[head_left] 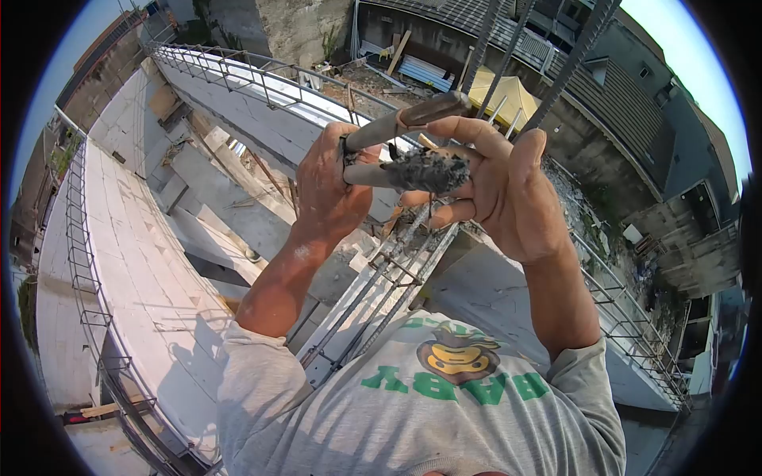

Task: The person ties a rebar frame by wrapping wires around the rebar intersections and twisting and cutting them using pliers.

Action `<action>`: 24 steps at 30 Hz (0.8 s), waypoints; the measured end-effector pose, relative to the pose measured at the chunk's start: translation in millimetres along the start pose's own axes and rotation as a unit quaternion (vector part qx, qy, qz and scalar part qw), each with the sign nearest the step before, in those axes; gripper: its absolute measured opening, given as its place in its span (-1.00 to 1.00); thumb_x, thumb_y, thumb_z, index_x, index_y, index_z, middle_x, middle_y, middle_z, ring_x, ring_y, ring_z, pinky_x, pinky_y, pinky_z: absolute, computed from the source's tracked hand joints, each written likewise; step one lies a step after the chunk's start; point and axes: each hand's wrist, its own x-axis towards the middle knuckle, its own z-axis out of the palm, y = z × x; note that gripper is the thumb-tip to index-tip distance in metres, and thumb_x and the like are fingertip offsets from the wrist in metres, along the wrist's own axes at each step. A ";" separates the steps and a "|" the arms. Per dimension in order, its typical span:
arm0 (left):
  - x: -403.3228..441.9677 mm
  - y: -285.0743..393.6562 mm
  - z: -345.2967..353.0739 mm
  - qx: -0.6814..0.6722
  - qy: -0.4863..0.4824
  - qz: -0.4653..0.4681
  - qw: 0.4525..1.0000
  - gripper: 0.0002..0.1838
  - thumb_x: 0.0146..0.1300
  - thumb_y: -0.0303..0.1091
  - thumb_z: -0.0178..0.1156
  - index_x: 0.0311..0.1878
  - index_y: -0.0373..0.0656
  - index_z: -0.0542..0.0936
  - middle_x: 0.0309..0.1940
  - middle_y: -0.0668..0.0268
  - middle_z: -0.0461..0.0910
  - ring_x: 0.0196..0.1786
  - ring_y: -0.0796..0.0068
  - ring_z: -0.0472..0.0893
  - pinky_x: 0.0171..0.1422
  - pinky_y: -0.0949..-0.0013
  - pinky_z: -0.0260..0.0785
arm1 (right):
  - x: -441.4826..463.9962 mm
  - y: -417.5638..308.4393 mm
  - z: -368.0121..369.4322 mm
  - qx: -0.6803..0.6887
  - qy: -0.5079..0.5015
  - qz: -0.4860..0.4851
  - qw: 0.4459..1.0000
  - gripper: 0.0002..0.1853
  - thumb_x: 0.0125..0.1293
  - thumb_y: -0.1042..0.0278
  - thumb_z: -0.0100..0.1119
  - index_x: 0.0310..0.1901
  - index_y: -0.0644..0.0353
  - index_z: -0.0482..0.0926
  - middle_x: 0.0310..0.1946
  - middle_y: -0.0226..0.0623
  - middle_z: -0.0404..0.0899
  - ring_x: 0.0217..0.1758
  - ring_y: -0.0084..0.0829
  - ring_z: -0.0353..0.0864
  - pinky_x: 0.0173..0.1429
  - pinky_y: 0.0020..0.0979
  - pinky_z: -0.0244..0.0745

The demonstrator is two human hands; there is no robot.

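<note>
My left hand (337,170) is closed around the near ends of two pale, rod-like handles. The upper handle (405,123) slants up to the right and has a smooth brown end. Around the lower one is a ragged, dark grey covering (429,172). They look like parts of one two-handled tool, but its head is hidden in my left hand. My right hand (508,186) is beside the handle ends, palm towards them, thumb up and fingers apart. Some of its fingers pass behind the ragged covering; whether they touch it I cannot tell.
Below my hands runs a rebar cage (389,278) along a narrow wall top. White block walls (151,262) curve away on the left, with more rebar (83,254) on them. Thick upright bars (567,67) rise ahead. Rubble (579,206) lies far below on the right.
</note>
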 end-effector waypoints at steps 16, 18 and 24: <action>-26.6 -7.0 7.9 -0.056 0.023 -0.112 0.992 -0.49 0.19 0.04 0.30 -0.07 -0.22 0.46 -0.37 0.26 0.43 -0.38 0.40 0.42 -0.23 0.30 0.34 | 139.2 -23.5 58.6 -0.591 0.122 -0.047 0.796 -0.64 0.15 0.13 0.11 -0.25 0.30 0.66 -0.47 -0.01 0.64 -0.28 -0.03 0.68 -0.08 -0.17 0.57; -40.9 -8.0 -2.4 -0.048 -0.082 -0.187 0.978 -0.60 0.22 -0.07 0.29 -0.09 -0.20 0.52 -0.48 0.31 0.48 -0.46 0.48 0.44 -0.34 0.37 0.32 | 148.6 -15.5 57.2 -0.614 0.120 0.003 0.780 -0.65 0.09 0.18 0.09 -0.24 0.28 0.67 -0.39 0.02 0.65 -0.21 -0.04 0.67 -0.03 -0.20 0.56; -65.5 0.2 2.3 -0.048 -0.281 -0.230 0.930 -0.60 0.34 -0.02 0.11 0.08 -0.06 0.60 -0.65 0.25 0.54 -0.60 0.34 0.52 -0.42 0.32 0.38 | 165.6 4.4 44.5 -0.584 0.121 0.046 0.801 -0.65 0.01 0.26 0.08 -0.21 0.26 0.66 -0.25 0.04 0.66 -0.11 -0.05 0.66 0.05 -0.24 0.54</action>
